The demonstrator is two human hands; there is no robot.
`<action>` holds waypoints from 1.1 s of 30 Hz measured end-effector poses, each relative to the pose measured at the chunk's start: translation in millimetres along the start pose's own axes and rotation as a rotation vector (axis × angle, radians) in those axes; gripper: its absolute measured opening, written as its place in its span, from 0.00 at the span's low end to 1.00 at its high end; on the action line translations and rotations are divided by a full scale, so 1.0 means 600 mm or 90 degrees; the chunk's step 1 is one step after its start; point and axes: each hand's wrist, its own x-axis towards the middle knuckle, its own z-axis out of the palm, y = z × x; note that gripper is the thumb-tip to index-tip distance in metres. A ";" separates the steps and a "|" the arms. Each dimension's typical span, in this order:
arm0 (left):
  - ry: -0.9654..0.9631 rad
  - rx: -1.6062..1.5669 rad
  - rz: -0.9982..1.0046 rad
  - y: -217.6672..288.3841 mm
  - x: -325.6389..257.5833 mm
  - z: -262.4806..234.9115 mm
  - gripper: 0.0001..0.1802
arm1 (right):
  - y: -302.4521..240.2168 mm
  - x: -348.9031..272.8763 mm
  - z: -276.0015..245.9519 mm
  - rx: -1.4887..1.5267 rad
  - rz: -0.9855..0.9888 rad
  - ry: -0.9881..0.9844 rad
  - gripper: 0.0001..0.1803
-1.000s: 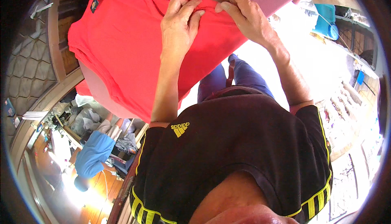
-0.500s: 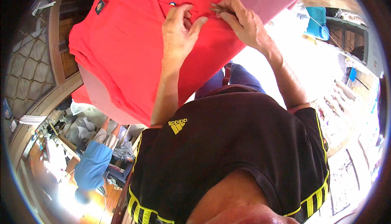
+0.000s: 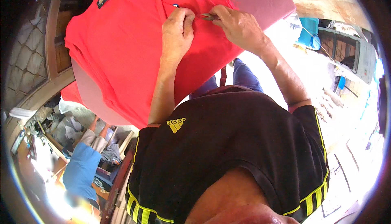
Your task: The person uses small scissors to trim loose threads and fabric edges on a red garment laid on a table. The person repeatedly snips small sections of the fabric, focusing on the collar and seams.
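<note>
At upper centre, the right hand (image 3: 240,27) grips a small slender tool (image 3: 209,16), its long axis nearly level, tip pointing left, over the red garment (image 3: 122,53); whether the left hand (image 3: 175,32) pinches anything, I can't tell.

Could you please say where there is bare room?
Mauve surface lies bare right of the red garment, past the right hand; a narrow strip borders the garment's lower left. The left hand and tool crowd the garment.
</note>
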 end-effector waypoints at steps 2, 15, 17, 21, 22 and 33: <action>0.041 -0.064 -0.032 -0.001 -0.011 0.005 0.06 | 0.001 0.007 0.000 -0.015 -0.034 -0.003 0.08; 0.144 0.097 -0.040 0.052 -0.037 0.054 0.15 | 0.096 0.003 -0.030 0.393 0.042 -0.141 0.12; 0.149 0.120 -0.029 0.072 -0.033 0.062 0.14 | 0.099 -0.004 -0.024 0.432 0.037 -0.115 0.13; 0.152 0.278 0.008 0.079 -0.029 0.081 0.10 | 0.105 -0.011 -0.009 0.453 0.016 -0.078 0.13; 0.151 0.303 0.021 0.074 -0.032 0.083 0.09 | 0.105 -0.011 -0.006 0.448 -0.001 -0.065 0.13; 0.339 0.198 -0.112 0.081 -0.085 0.071 0.10 | 0.106 0.025 -0.028 0.438 -0.049 -0.215 0.15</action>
